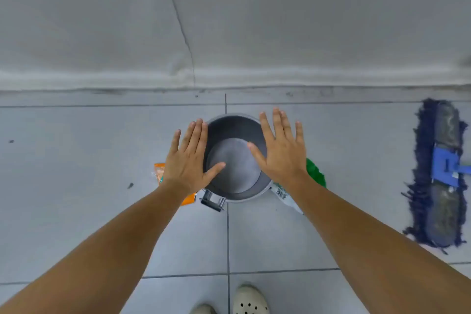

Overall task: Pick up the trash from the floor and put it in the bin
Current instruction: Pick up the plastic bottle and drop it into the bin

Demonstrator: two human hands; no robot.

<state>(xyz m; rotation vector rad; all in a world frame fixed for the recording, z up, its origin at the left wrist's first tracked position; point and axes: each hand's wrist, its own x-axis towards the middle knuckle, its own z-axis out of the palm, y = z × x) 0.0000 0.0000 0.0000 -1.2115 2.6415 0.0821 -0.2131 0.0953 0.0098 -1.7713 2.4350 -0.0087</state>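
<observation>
A round grey metal bin (230, 123) stands open on the tiled floor near the wall, with a foot pedal (212, 201) at its near side. Nothing shows inside it. My left hand (190, 158) hovers flat over the bin's left rim, fingers spread, holding nothing. My right hand (281, 148) hovers flat over the right rim, also empty. An orange wrapper (160, 169) lies on the floor left of the bin, partly hidden under my left wrist. A green and white wrapper (316, 173) lies right of the bin, partly hidden by my right forearm.
A blue flat dust mop (442, 173) lies on the floor at the far right. The grey wall (229, 20) runs just behind the bin. My light-coloured shoes (248, 299) show at the bottom edge. Small dark specks (130, 185) dot the tiles at left.
</observation>
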